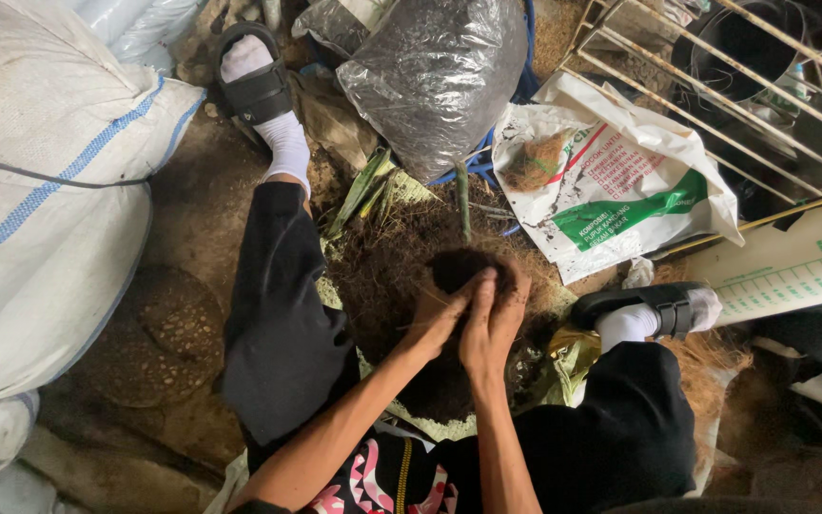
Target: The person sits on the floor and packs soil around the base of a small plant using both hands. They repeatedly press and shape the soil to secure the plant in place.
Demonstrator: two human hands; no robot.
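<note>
both hands meet over a dark clump of coconut fibre [459,266], held just above the fibre pile [382,286] btwn the person's legs. left hand [438,319] cups the clump's near-left side, right hand [495,319] wraps its right side, fingers curled round it; both equally close. clump is roundish, no clear long axis. white woven sacks [40,190] crowd the left, a printed fertiliser bag [620,190] sits to the right, a grey plastic bag [440,76] ahead. open room is only straight down onto the pile.

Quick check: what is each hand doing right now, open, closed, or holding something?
Left hand: curled against the dark clump of fibrous soil.
Right hand: fingers closed over the same clump, holding it together with the left.
</note>
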